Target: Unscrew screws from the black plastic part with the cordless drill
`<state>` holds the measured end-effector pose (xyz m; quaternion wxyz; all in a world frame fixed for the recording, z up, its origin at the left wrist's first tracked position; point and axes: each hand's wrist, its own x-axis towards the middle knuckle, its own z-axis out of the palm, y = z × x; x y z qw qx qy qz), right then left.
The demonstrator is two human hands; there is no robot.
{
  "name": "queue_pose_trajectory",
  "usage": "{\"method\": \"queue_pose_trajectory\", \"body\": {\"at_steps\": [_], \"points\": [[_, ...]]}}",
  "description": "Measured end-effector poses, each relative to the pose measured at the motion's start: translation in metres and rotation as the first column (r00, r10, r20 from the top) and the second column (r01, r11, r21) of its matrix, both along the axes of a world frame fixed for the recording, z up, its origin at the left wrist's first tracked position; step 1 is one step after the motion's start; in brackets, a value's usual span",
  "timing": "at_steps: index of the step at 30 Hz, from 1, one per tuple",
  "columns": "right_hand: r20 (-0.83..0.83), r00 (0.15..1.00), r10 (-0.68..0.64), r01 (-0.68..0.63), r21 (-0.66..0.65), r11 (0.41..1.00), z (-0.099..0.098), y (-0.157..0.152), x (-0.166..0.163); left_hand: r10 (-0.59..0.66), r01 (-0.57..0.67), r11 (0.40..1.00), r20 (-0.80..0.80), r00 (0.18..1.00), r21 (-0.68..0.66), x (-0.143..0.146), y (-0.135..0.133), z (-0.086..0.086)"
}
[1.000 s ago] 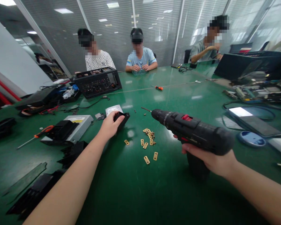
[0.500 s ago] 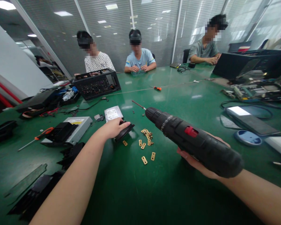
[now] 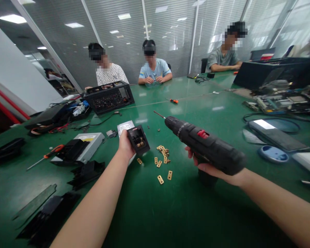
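We hold a black housing over the green table, its open side facing us. Small numbers ring the drill's collar; a co-worker's shirt reads NY. Our left hand wraps the housing, our right hand curls around the drill. Brass plates lie between; our left hand partly hides a hard drive.

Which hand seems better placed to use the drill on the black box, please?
Probably the right: the right hand grips the drill, with its bit pointing forward and leftward. The left hand holds the black box, so it seems better placed for steadying.
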<state>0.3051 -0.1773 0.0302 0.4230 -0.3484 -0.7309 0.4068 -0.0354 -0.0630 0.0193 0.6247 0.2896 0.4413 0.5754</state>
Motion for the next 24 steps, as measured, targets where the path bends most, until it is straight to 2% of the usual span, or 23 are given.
{"method": "queue_pose_trajectory", "body": {"at_steps": [2, 5, 9, 10, 14, 15, 20, 24], "points": [[0.016, 0.999, 0.045, -0.045, -0.025, 0.999, -0.001, 0.003, 0.000, -0.035, 0.032, 0.999, 0.115, 0.993, 0.022, 0.009, 0.006, -0.002], [0.011, 1.000, 0.018, -0.017, -0.052, 0.998, -0.008, 0.000, 0.000, -0.048, 0.054, 0.998, 0.179, 0.983, -0.027, 0.019, 0.016, -0.008], [0.066, 0.996, -0.062, 0.063, -0.010, 0.998, -0.009, -0.009, 0.000, -0.018, 0.036, 0.992, 0.145, 0.989, -0.122, 0.026, 0.023, -0.020], [0.068, 0.996, -0.049, 0.050, -0.022, 0.998, -0.006, -0.009, 0.000, -0.008, 0.026, 0.991, 0.136, 0.991, -0.131, 0.027, 0.023, -0.021], [-0.017, 0.982, 0.187, -0.188, -0.155, 0.970, 0.006, -0.003, -0.002, -0.061, 0.072, 0.989, 0.083, 0.995, -0.132, 0.029, 0.024, -0.023], [-0.032, 0.982, 0.186, -0.189, -0.174, 0.967, 0.006, -0.001, -0.001, -0.089, 0.098, 0.987, 0.076, 0.993, -0.124, 0.029, 0.024, -0.023], [-0.155, 0.974, 0.168, -0.192, -0.152, 0.970, -0.010, 0.007, 0.000, -0.147, 0.151, 0.986, 0.058, 0.987, -0.068, 0.029, 0.023, -0.024], [-0.122, 0.981, 0.151, -0.176, -0.220, 0.960, -0.017, 0.014, -0.001, -0.175, 0.177, 0.981, 0.038, 0.984, -0.078, 0.030, 0.023, -0.026]]}}
